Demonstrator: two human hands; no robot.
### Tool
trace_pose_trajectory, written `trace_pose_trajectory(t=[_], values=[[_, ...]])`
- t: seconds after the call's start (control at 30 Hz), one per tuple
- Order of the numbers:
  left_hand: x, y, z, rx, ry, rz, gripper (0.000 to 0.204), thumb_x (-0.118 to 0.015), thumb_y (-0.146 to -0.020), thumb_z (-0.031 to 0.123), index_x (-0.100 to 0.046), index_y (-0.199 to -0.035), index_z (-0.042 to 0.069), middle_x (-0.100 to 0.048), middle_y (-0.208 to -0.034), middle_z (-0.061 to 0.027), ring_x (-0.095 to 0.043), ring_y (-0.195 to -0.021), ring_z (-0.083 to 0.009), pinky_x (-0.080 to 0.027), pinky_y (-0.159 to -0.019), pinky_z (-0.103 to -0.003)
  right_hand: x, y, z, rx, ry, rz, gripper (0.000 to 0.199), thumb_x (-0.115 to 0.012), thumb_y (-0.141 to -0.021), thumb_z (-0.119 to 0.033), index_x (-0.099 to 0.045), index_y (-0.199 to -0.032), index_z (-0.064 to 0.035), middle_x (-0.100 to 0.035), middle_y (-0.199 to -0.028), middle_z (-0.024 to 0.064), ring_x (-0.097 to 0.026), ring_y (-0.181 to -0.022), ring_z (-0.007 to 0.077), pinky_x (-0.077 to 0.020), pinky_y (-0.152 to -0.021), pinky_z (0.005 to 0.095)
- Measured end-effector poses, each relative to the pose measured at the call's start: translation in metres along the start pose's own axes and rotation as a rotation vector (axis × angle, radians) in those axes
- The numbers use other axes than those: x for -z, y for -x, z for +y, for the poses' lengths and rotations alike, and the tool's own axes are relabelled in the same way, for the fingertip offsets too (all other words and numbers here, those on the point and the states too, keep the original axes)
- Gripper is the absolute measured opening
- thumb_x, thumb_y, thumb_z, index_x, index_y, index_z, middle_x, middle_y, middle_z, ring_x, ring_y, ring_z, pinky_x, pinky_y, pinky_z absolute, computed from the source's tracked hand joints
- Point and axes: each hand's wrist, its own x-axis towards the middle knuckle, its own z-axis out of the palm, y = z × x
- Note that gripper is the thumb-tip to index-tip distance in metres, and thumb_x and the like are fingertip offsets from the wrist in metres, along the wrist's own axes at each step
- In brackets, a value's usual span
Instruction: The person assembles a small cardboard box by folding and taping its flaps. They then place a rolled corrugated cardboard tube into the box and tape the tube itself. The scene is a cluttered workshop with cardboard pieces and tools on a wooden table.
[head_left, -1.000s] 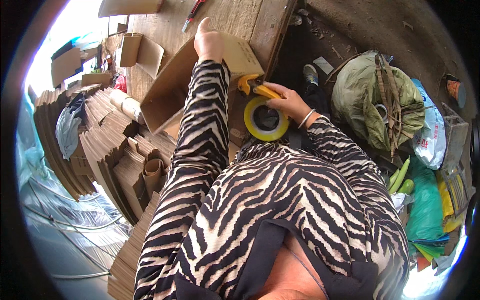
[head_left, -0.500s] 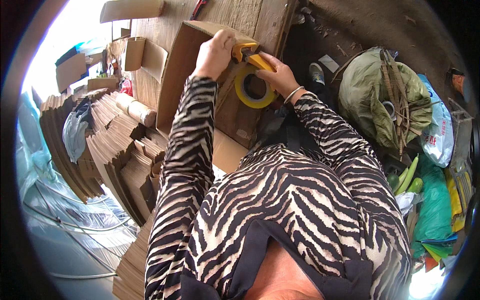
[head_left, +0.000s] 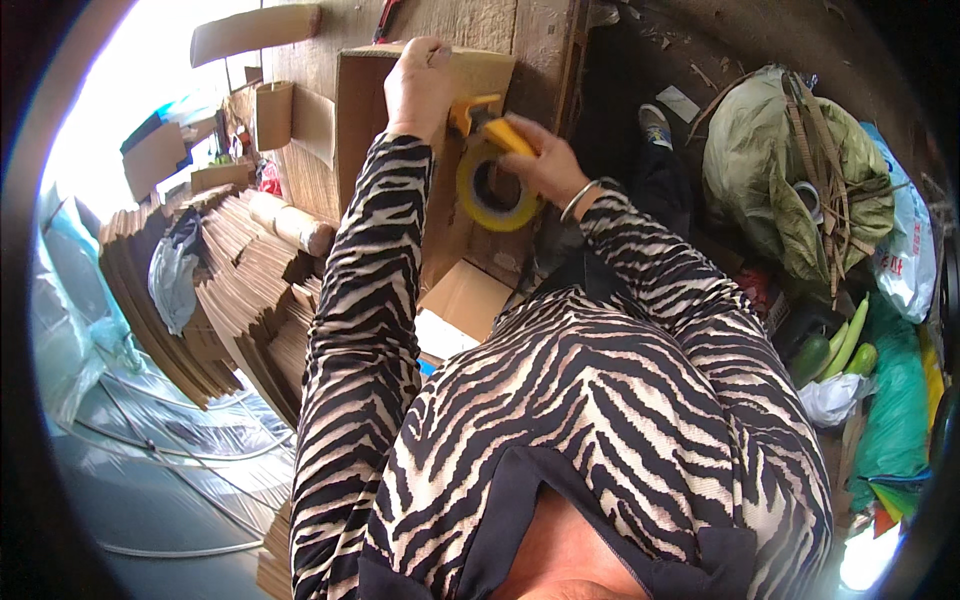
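A brown cardboard box (head_left: 375, 100) stands on the wooden table in front of me. My left hand (head_left: 415, 90) is closed over its far edge, with the fingertips partly hidden. In my right hand (head_left: 548, 162) is the handle of a yellow tape dispenser (head_left: 508, 136), its head close to the box's side. The large roll of yellow-rimmed clear tape (head_left: 467, 190) on the dispenser hangs toward me, beside the box. Whether tape is stuck to the cardboard there cannot be made out.
Stacks of flat cardboard (head_left: 245, 270) stand at the left beside plastic-wrapped goods (head_left: 190, 480). A red-handled tool (head_left: 385, 18) lies on the wooden table (head_left: 490, 25). At the right are a full green sack (head_left: 745, 170), long green vegetables (head_left: 848, 340) and plastic bags.
The box sits at a different angle, and my left hand has moved a little toward its far left. The dispenser has shifted slightly left and is tilted differently. The whole view has shifted slightly.
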Motion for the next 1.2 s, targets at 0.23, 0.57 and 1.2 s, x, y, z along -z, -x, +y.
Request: trace_pose_trajectory(t=[0.23,0.57,1.2], values=[[0.001,-0.004,-0.003,0.143,0.124,-0.094,0.021,-0.059,-0.092,0.022,-0.066,-0.102,0.005,-0.066,-0.091,-0.0047,-0.056,-0.082,-0.0118,-0.047,-0.075,-0.027,0.002,0.017,-0.016,-0.132,0.138,-0.074,0.063,-0.070,-0.079,-0.018,-0.049,-0.138,-0.0096,-0.065,-0.108,0.0126,-0.062,-0.077,0.0151,-0.0506,-0.070,0.0270],[0.013,-0.029,-0.010,0.129,0.262,-0.244,0.027,-0.059,-0.092,0.015,-0.056,-0.119,0.009,-0.062,-0.097,-0.0043,-0.056,-0.083,-0.0120,-0.048,-0.073,-0.028,0.033,-0.028,-0.047,-0.130,0.321,-0.234,0.062,-0.072,-0.077,-0.023,-0.052,-0.135,-0.0079,-0.063,-0.113,0.0074,-0.059,-0.089,0.0138,-0.0489,-0.078,0.0256],[0.002,-0.023,-0.049,-0.060,0.585,-0.292,0.048,-0.053,-0.087,-0.010,-0.041,-0.130,0.007,-0.052,-0.098,-0.0025,-0.051,-0.089,-0.0126,-0.047,-0.083,-0.025,0.146,-0.009,-0.121,-0.068,0.095,-0.372,0.058,-0.063,-0.084,-0.023,-0.048,-0.135,-0.0027,-0.060,-0.118,0.0121,-0.064,-0.103,0.0181,-0.0518,-0.094,0.0307]])
